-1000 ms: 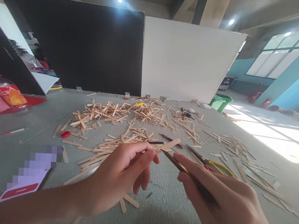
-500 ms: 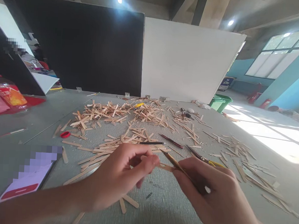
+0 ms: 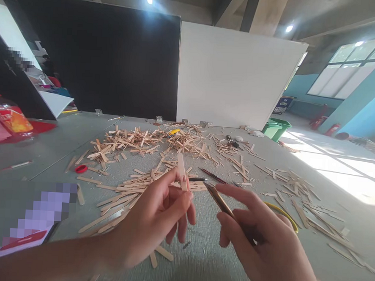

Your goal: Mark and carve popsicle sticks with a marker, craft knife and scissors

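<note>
My left hand (image 3: 167,211) pinches a wooden craft stick (image 3: 182,170) between thumb and fingertips. The stick points up and away from me, and its lower part has a cut or notched look. My right hand (image 3: 261,230) is wrapped around a utility knife (image 3: 220,200), its index finger stretched along above it. The blade end points toward the left hand, apart from the stick. Beyond the hands lie a black pen (image 3: 198,179) and a dark red pen (image 3: 213,174). Yellow-handled scissors (image 3: 284,213) are partly hidden behind my right hand.
Piles of loose craft sticks (image 3: 133,141) spread over the grey table (image 3: 63,150). At left are a phone (image 3: 39,229), a red ring-shaped cap (image 3: 81,168) and a drink bottle (image 3: 9,112). Keys (image 3: 232,141) lie at the back, before black and white panels (image 3: 229,75).
The craft stick has turned from lying sideways between both hands to pointing up in my left hand. My right hand has let go of its end, keeping the utility knife, and its index finger has extended.
</note>
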`<state>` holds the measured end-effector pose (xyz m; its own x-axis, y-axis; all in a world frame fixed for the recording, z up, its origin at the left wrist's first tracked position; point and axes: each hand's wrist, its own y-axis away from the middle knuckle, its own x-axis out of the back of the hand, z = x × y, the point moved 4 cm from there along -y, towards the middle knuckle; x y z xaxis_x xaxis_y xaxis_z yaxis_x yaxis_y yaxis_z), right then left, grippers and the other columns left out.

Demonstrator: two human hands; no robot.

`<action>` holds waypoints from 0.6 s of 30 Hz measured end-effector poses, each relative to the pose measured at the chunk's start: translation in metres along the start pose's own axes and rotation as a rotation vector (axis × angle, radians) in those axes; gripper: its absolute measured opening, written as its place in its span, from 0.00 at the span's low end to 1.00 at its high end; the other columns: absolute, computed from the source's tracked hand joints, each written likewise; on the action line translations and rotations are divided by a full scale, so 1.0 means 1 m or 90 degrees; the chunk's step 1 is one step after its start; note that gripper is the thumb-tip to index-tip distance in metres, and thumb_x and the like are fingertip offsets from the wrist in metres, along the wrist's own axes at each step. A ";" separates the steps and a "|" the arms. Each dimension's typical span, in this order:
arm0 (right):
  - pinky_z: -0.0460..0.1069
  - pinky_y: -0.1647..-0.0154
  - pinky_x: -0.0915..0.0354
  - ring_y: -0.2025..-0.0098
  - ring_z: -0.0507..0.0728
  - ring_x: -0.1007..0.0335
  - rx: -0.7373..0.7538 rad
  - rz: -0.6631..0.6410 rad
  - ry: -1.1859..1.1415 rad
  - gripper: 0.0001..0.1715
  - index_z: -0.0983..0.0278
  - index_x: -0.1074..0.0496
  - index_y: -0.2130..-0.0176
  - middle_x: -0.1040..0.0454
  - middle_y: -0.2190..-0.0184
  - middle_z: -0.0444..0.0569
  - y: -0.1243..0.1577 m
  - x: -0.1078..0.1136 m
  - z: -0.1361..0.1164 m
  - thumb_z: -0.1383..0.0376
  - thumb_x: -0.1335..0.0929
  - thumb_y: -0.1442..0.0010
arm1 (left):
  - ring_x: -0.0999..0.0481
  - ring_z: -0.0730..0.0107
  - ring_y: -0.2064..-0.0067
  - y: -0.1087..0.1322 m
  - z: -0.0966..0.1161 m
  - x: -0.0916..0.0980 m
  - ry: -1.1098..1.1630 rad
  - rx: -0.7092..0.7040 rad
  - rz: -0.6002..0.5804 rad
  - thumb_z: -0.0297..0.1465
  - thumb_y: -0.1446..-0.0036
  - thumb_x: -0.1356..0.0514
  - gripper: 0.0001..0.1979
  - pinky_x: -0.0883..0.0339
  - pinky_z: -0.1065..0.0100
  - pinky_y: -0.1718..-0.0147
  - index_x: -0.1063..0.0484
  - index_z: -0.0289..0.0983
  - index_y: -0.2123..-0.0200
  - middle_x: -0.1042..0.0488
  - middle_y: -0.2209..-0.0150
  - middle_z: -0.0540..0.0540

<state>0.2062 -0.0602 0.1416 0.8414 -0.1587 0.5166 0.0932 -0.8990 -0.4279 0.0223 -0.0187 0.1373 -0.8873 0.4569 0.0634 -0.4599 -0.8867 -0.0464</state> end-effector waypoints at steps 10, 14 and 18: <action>0.40 0.82 0.34 0.85 0.46 0.40 0.226 0.048 0.147 0.24 0.58 0.25 0.39 0.21 0.76 0.40 0.005 0.010 -0.004 0.70 0.35 0.31 | 0.39 0.76 0.77 0.007 -0.007 0.001 -0.202 0.011 0.026 0.48 0.27 0.48 0.21 0.44 0.73 0.78 0.28 0.39 0.63 0.35 0.77 0.56; 0.40 0.82 0.35 0.81 0.47 0.32 0.249 0.035 0.142 0.27 0.55 0.30 0.35 0.19 0.73 0.39 0.005 0.008 -0.001 0.71 0.35 0.30 | 0.38 0.75 0.75 0.006 -0.006 -0.001 -0.223 -0.016 0.017 0.47 0.27 0.47 0.22 0.43 0.72 0.76 0.33 0.39 0.69 0.38 0.78 0.56; 0.41 0.83 0.35 0.81 0.48 0.31 0.242 0.020 0.157 0.27 0.54 0.31 0.35 0.20 0.73 0.39 0.004 0.007 0.000 0.70 0.36 0.29 | 0.41 0.75 0.77 0.008 -0.006 -0.002 -0.238 -0.029 0.013 0.47 0.27 0.47 0.23 0.46 0.71 0.78 0.38 0.40 0.73 0.40 0.79 0.56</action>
<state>0.2118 -0.0654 0.1435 0.6993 -0.3177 0.6404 0.2969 -0.6859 -0.6644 0.0205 -0.0259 0.1306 -0.8258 0.3752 0.4211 -0.4514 -0.8873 -0.0947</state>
